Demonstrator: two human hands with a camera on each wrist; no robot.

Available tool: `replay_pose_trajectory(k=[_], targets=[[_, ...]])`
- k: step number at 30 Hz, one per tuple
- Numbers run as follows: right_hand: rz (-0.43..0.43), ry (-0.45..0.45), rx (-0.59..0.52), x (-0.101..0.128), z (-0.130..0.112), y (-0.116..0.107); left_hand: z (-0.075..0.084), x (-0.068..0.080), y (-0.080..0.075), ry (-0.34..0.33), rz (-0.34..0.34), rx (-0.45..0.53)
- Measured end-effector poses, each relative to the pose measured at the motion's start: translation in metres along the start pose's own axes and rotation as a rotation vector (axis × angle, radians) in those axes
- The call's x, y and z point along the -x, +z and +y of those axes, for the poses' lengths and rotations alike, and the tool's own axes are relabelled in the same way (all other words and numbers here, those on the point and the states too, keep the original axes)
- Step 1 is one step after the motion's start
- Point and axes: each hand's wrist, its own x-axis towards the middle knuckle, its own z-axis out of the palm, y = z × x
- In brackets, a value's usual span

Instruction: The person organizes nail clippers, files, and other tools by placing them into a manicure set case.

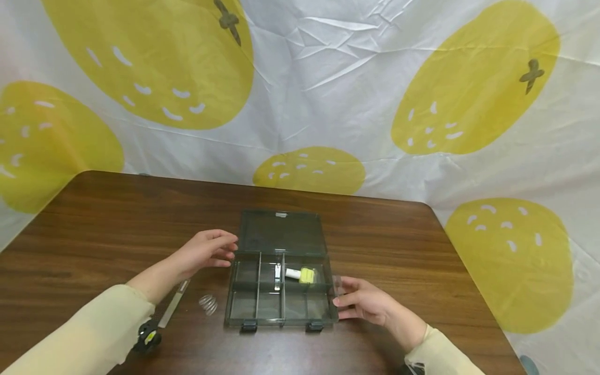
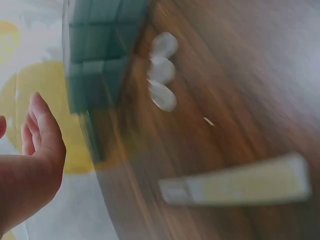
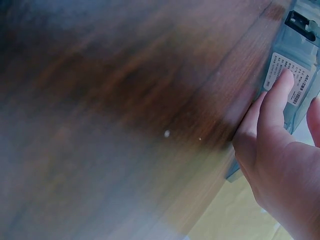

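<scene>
Head view: on your wooden table [image 1: 117, 219] the open compartment box [image 1: 281, 297] sits centred. Your right hand [image 1: 367, 302] braces its side wall, fingers straight; your left hand [image 1: 206, 250] hovers relaxed, empty, near the lid. A spring [image 1: 208, 303] lies beside it.

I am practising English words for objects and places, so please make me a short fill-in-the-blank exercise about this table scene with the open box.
1. The lid of the compartment box lies ____.
2. The right hand touches the box's ____ side wall.
3. The small wire spring lies on the table to the ____ of the box.
4. The yellow item lies ____ the box.

Missing words: open; right; left; inside
</scene>
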Motion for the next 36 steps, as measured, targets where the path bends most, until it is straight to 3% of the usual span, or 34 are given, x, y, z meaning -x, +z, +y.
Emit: replay_pose_trajectory(k=[11,17,28,36], targets=[[-0.017,-0.001,-0.002,0.002,0.000,0.000,-0.024,0.029,-0.042,-0.065,0.003,-0.090],[-0.002,0.005,0.000,0.003,-0.001,0.000,-0.037,0.040,-0.057,-0.095,0.016,-0.152],[-0.008,0.012,0.020,0.003,0.000,-0.002,-0.053,0.058,-0.070,-0.131,0.030,-0.226],[0.002,0.023,0.038,0.003,-0.002,-0.002,-0.055,0.071,-0.069,-0.158,0.022,-0.418]])
